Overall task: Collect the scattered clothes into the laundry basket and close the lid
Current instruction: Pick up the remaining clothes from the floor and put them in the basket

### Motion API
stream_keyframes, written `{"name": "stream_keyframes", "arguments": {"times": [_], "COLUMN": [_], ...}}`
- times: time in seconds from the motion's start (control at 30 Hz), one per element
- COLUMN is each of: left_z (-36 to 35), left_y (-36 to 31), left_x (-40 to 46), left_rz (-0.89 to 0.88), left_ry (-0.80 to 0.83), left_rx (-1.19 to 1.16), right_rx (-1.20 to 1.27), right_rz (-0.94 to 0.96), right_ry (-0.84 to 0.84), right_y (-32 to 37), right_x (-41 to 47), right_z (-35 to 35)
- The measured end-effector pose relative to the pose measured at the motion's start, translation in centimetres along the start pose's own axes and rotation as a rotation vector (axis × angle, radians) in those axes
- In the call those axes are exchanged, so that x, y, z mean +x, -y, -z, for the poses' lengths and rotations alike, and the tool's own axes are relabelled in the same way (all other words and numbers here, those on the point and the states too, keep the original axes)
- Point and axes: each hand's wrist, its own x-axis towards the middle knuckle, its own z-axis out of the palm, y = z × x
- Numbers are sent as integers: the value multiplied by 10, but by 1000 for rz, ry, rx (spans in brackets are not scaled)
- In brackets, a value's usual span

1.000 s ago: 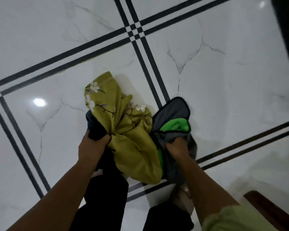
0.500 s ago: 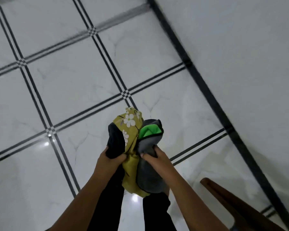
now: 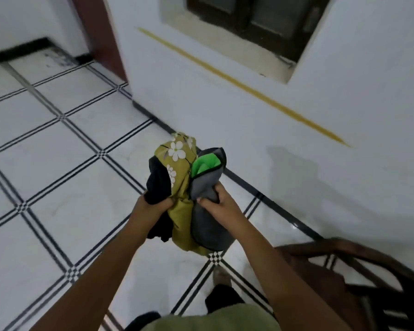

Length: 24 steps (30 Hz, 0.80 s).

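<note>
so both hands are clamped on the clothes (image 3: 182, 187), left hand (image 3: 153, 206) at 9 o'clock of the wad, right hand (image 3: 219, 204) at 3, bundle standing upright between them, no basket in sight yet

Dim indoor light, cool bluish-grey cast, low contrast. White wall (image 3: 261, 144) evenly lit, soft dark shadow patch on it at right, near wooden chair (image 3: 359, 278). Faint glossy sheen on tiled floor (image 3: 65, 192) near wall base at right, no hard glare. Motion blur across whole frame, strongest at top left corner and lower edge. Wide-angle bending: tile lines and yellow wall stripe (image 3: 244, 84) slant, forearms stretched. Window recess (image 3: 256, 17) dark, detail lost. Compression softness throughout.
</note>
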Motion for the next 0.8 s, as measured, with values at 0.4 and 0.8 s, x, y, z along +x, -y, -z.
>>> {"name": "stream_keyframes", "arguments": {"times": [0.4, 0.8], "left_z": [-89, -253], "left_y": [22, 192], "left_x": [-143, -472], "left_rz": [-128, -202], "left_ry": [682, 1378], "left_rx": [320, 643], "right_rx": [377, 607], "right_rz": [-73, -295], "right_ry": [-753, -1473], "right_y": [-86, -239], "right_x": [-260, -643], "right_z": [-17, -48]}}
